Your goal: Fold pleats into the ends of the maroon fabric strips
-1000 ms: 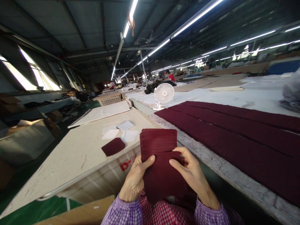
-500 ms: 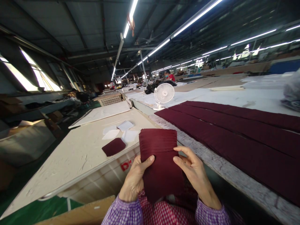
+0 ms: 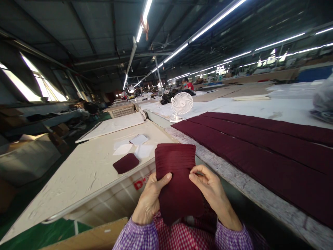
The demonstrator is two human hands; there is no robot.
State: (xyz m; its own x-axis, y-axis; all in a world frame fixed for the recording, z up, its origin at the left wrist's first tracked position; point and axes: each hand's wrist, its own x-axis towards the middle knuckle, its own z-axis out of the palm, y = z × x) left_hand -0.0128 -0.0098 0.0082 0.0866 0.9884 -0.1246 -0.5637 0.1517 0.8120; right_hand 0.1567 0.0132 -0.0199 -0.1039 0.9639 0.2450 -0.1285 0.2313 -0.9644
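overhead, a dark roof (image 3: 91, 38) carrying rows of lit tube lamps (image 3: 215, 22) spans the hall. from where i stand, the next largest unit is the work table (image 3: 234, 173) on the person's right, with a mottled grey edge. long maroon fabric panels (image 3: 260, 149) lie flat on it, side by side, narrow gaps between them. to the left, a pale board (image 3: 83, 173) covers a bin (image 3: 104, 205) marked in red lettering, partly hidden. a white fan (image 3: 182, 103) stands near the far end of the panels.

the stack of maroon pieces (image 3: 178, 198) is positioned in front of the person's body, between both hands, upper edges fanned in steps. left hand (image 3: 151, 194): closed around the left side of the stack, thumb flat on the top face. right hand (image 3: 214, 189): thumb and forefinger narrowed to a pinch at the right edge; i cannot tell how many layers they grip.

one loose maroon piece (image 3: 126, 163) lies on the board, just beside several small white pieces (image 3: 144, 151).
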